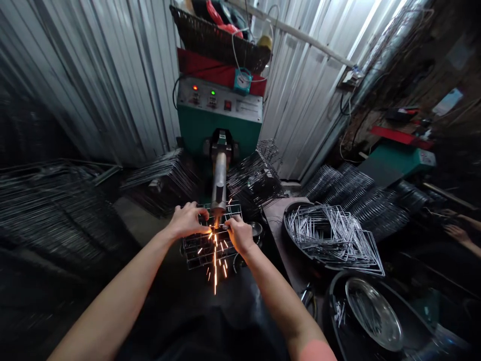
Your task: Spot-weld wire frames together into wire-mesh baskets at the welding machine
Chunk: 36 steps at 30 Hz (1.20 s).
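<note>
A wire grid rack (205, 248) lies under the vertical metal electrode (219, 183) of a green spot-welding machine (220, 118). Orange sparks (215, 250) fly down from the contact point. My left hand (188, 220) grips the rack's upper left edge, fingers curled on the wire. My right hand (239, 233) is closed on the rack's right side, just beside the electrode tip. Both hands sit within a few centimetres of the sparks.
Stacks of wire racks (255, 178) flank the machine and fill the left (56, 210). A round tub of bent wire frames (330, 235) stands at the right, a metal bowl (372, 313) below it. Another person's hands (456, 230) show at far right. Corrugated metal walls stand behind.
</note>
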Each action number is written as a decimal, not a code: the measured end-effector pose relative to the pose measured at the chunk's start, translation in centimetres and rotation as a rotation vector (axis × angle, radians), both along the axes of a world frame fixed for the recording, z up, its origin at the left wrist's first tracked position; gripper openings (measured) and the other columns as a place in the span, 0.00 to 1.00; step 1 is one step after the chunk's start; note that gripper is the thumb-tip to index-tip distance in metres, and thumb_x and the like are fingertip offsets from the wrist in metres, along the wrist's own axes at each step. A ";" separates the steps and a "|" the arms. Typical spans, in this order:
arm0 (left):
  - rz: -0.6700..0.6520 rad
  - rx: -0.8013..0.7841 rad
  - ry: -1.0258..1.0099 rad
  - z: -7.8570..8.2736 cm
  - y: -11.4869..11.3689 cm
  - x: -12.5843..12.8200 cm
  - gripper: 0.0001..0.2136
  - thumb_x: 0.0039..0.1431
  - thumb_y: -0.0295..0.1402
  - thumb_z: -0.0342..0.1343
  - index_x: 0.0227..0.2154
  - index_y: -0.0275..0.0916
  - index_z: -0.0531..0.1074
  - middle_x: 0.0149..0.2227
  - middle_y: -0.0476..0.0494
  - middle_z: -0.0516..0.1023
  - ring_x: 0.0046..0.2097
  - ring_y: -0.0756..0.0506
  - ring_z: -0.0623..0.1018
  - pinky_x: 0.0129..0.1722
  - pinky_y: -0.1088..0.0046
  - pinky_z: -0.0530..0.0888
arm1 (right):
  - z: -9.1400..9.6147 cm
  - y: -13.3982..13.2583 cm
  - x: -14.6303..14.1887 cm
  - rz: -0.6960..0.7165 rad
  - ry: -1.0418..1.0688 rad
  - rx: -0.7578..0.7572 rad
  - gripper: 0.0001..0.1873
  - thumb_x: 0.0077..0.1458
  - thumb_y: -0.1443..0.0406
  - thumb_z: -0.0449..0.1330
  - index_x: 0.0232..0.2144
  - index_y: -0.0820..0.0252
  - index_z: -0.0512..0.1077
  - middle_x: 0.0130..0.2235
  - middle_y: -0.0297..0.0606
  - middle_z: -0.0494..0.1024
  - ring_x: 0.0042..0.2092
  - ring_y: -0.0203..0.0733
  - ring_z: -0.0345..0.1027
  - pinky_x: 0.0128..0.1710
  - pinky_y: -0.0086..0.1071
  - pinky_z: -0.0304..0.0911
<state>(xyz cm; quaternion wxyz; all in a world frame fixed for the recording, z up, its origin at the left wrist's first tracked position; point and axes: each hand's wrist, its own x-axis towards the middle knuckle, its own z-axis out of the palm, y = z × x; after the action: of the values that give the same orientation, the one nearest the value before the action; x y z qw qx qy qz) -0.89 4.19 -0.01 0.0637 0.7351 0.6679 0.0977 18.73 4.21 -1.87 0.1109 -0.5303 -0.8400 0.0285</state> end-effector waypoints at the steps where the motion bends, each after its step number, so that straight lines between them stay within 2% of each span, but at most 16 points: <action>1: -0.003 -0.001 0.004 -0.1 0.1 0.0 0.21 0.39 0.49 0.59 0.37 0.46 0.74 0.45 0.40 0.69 0.53 0.34 0.65 0.50 0.56 0.60 | -0.1 0.0 0.0 -0.002 0.012 0.000 0.09 0.60 0.63 0.52 0.41 0.51 0.70 0.47 0.33 0.71 0.39 0.35 0.70 0.33 0.26 0.62; 4: -0.008 -0.009 0.004 -0.1 0.2 0.0 0.22 0.38 0.49 0.59 0.38 0.45 0.73 0.46 0.39 0.68 0.54 0.34 0.64 0.50 0.55 0.60 | -0.3 -0.8 0.5 -0.013 0.100 0.019 0.11 0.58 0.62 0.54 0.44 0.50 0.69 0.48 0.33 0.71 0.41 0.35 0.70 0.35 0.26 0.62; 8: -0.024 -0.031 -0.036 0.4 -0.6 0.1 0.20 0.38 0.48 0.59 0.36 0.45 0.73 0.45 0.41 0.69 0.52 0.35 0.66 0.50 0.56 0.61 | -0.5 -4.0 2.6 0.003 0.232 0.045 0.13 0.57 0.61 0.55 0.45 0.51 0.69 0.45 0.33 0.73 0.42 0.36 0.70 0.36 0.25 0.62; 11: -0.086 -0.047 -0.059 0.5 -2.3 0.4 0.17 0.39 0.47 0.60 0.33 0.46 0.73 0.46 0.42 0.68 0.53 0.36 0.65 0.51 0.55 0.61 | -0.8 -7.1 5.3 -0.002 0.290 0.008 0.09 0.58 0.62 0.54 0.40 0.52 0.72 0.40 0.32 0.76 0.39 0.35 0.71 0.36 0.25 0.61; 15: -0.122 0.006 -0.027 0.2 -5.1 0.9 0.15 0.38 0.44 0.61 0.31 0.45 0.73 0.49 0.40 0.67 0.56 0.35 0.62 0.53 0.51 0.58 | -1.4 -10.4 8.5 -0.051 0.381 -0.029 0.08 0.57 0.64 0.55 0.37 0.53 0.73 0.37 0.32 0.77 0.38 0.35 0.71 0.37 0.24 0.60; 18: -0.124 0.048 -0.002 -0.1 -6.4 1.3 0.14 0.38 0.43 0.62 0.31 0.45 0.74 0.52 0.39 0.65 0.57 0.33 0.61 0.55 0.49 0.55 | -1.6 -11.6 9.9 -0.086 0.401 -0.041 0.08 0.56 0.65 0.55 0.36 0.53 0.74 0.37 0.33 0.77 0.38 0.36 0.71 0.36 0.25 0.60; 21: -0.121 0.048 0.012 -0.3 -6.7 1.5 0.15 0.38 0.44 0.62 0.32 0.45 0.74 0.54 0.38 0.64 0.58 0.32 0.59 0.55 0.47 0.54 | -1.8 -12.0 10.5 -0.118 0.392 -0.041 0.08 0.57 0.65 0.54 0.35 0.54 0.74 0.36 0.34 0.77 0.37 0.37 0.71 0.35 0.26 0.61; 25: -0.109 0.031 0.016 -0.3 -6.4 1.7 0.16 0.39 0.45 0.61 0.32 0.45 0.73 0.54 0.38 0.64 0.59 0.31 0.58 0.55 0.46 0.53 | -2.0 -12.0 10.7 -0.116 0.389 -0.018 0.09 0.57 0.64 0.54 0.36 0.53 0.74 0.36 0.34 0.77 0.38 0.36 0.71 0.35 0.25 0.61; 29: -0.121 0.041 0.005 -0.1 -6.3 1.6 0.15 0.39 0.47 0.60 0.30 0.45 0.73 0.49 0.40 0.67 0.54 0.34 0.64 0.53 0.50 0.58 | -1.3 -11.0 10.5 -0.094 0.356 0.017 0.09 0.58 0.63 0.53 0.37 0.53 0.74 0.37 0.34 0.77 0.37 0.35 0.71 0.35 0.25 0.61; 32: -0.160 0.001 -0.012 0.4 -6.1 1.1 0.20 0.38 0.50 0.59 0.34 0.46 0.72 0.46 0.41 0.69 0.51 0.36 0.66 0.51 0.51 0.59 | 0.4 -8.3 9.5 -0.054 0.277 0.045 0.10 0.59 0.61 0.53 0.39 0.53 0.73 0.39 0.35 0.76 0.38 0.36 0.70 0.36 0.25 0.61; 34: -0.181 -0.060 -0.067 1.0 -5.3 0.5 0.27 0.38 0.54 0.58 0.43 0.47 0.69 0.48 0.41 0.69 0.52 0.35 0.66 0.53 0.48 0.57 | 1.8 -5.5 8.1 -0.022 0.182 0.048 0.11 0.59 0.60 0.52 0.41 0.52 0.73 0.42 0.36 0.75 0.40 0.36 0.70 0.37 0.25 0.60; 36: -0.140 -0.099 -0.129 1.8 -4.0 -0.2 0.31 0.43 0.57 0.52 0.49 0.48 0.65 0.52 0.40 0.68 0.53 0.35 0.66 0.54 0.45 0.54 | 3.2 -2.2 6.2 0.020 0.053 0.034 0.13 0.60 0.60 0.51 0.43 0.51 0.72 0.44 0.36 0.74 0.41 0.37 0.70 0.37 0.26 0.60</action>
<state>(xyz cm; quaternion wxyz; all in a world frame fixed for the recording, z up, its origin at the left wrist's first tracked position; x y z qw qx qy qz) -1.11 0.15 1.75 0.1494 0.7679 0.6136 0.1072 24.96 2.05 1.31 0.1419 -0.5192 -0.8423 0.0295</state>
